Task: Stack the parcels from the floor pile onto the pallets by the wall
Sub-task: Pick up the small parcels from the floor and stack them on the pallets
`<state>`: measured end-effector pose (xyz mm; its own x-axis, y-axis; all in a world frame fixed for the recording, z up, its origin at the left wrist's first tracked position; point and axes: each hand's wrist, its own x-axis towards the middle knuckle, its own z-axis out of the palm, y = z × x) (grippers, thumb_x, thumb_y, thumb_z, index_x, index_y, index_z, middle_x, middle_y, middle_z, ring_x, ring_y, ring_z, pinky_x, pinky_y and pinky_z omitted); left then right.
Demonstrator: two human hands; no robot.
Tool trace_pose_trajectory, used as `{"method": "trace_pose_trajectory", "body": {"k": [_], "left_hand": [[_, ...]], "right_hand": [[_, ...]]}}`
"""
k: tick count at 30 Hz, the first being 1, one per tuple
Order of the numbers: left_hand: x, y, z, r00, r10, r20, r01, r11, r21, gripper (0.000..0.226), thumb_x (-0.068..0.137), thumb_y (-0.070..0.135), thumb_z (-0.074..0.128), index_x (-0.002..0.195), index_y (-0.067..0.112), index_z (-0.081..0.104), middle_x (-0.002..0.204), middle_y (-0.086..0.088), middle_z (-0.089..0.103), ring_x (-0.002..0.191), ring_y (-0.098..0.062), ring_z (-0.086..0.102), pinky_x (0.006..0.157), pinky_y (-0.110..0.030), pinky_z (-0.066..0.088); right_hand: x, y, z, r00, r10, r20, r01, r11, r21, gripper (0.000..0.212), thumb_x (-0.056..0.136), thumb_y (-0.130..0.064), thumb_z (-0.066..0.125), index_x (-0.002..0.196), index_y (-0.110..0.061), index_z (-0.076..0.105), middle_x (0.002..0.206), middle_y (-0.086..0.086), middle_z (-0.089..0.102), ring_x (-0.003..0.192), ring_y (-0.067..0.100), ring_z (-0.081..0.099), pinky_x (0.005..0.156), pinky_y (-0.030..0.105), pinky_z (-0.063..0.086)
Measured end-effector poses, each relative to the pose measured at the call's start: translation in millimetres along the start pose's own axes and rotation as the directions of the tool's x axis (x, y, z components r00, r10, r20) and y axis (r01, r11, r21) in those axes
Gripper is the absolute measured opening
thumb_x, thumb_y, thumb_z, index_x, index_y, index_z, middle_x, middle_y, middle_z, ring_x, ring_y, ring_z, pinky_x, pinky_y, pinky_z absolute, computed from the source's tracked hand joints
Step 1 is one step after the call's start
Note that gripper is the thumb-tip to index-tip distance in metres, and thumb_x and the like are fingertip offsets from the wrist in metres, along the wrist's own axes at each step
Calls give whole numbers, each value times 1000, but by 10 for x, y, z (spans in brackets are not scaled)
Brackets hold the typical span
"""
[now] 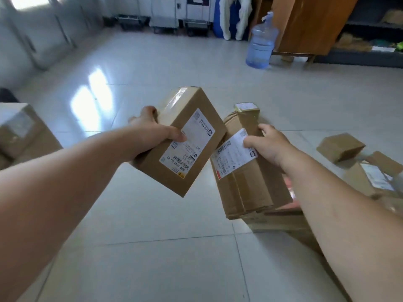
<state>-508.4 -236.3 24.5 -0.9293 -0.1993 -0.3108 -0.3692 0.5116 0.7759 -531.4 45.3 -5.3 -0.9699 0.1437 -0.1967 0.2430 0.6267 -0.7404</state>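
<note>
Forearms, both bare, extended forward over tiled floor (152, 247). Right hand (268, 144) held long carton (246, 182) at its upper end: thumb on the white label, fingers curled over the far edge. Carton tilted, lower end over another carton (283, 221); contact between them not discernible. Left hand (152, 136) gripped labelled parcel (196, 101) from its left side, thumb across the label face, fingers wrapped behind. Parcel was held in the air above the floor, just beside the long carton. Blurred parcels (19, 131) sat at left edge; loose parcels (340, 147) lay on floor at right. Water bottle (260, 46) stood beside wooden cabinet (305, 22), far back.
</note>
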Motion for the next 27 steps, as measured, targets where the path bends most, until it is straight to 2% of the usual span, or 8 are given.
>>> {"method": "trace_pose_trajectory", "body": {"k": [3,7,12,15,18,22,24,27], "left_hand": [[56,-448,-496,987,-110,-116,109,994,-15,100,57,46,86,140,41,29,124,-7,49,94,-31,63,64,-40,59],[-97,-968,-1051,940,-268,-209,263,963,-54,118,37,56,80,142,42,28,122,-8,51,96,-29,63,68,-38,58],[-496,-1469,-1531,849,-439,-294,409,899,-160,131,27,60,77,146,44,24,130,-7,47,101,-31,61,77,-46,59],[-816,-1706,-1747,783,-531,-325,481,847,-227,127,37,57,82,147,45,20,130,-8,44,100,-32,61,74,-48,60],[-1189,-1932,-1921,714,-599,-363,542,801,-256,125,40,59,81,148,43,20,128,-7,40,104,-30,57,82,-48,58],[-1747,-2247,-2159,659,-677,-327,604,736,-308,116,52,54,86,147,45,21,127,-7,42,97,-29,60,83,-48,57],[-2037,-2403,-2286,632,-713,-303,640,701,-315,119,49,53,88,147,45,21,126,-8,46,95,-29,63,81,-46,57],[-2458,-2655,-2487,577,-760,-299,678,650,-343,110,62,43,88,149,38,22,120,-7,53,94,-28,64,83,-45,56]], "right_hand": [[120,-307,622,995,-13,96,5,997,75,96,48,-51,64,140,-36,43,130,-3,55,109,24,61,92,48,54],[177,-668,1337,968,-13,250,-24,989,147,95,54,-47,66,143,-33,39,126,0,58,103,25,64,86,49,57],[15,-1127,2021,917,-58,395,-1,989,147,101,55,-47,65,149,-28,33,126,0,55,108,26,60,90,50,55],[-178,-1385,2353,865,-77,495,-4,987,161,100,53,-47,67,146,-27,34,121,3,61,102,25,65,85,50,57],[-424,-1599,2652,822,-91,562,-9,985,173,83,60,-41,66,137,-27,41,117,3,63,97,23,67,81,46,58],[-800,-1772,3050,764,-83,640,-32,986,166,90,63,-37,66,146,-24,35,120,0,61,100,21,65,80,41,57],[-970,-1831,3269,742,-84,665,-50,982,180,76,76,-29,67,145,-22,35,113,-2,61,96,18,64,70,34,51],[-1250,-1887,3584,708,-48,704,-108,979,175,60,87,-26,64,141,-19,38,108,-2,61,92,15,60,64,31,42]]}}
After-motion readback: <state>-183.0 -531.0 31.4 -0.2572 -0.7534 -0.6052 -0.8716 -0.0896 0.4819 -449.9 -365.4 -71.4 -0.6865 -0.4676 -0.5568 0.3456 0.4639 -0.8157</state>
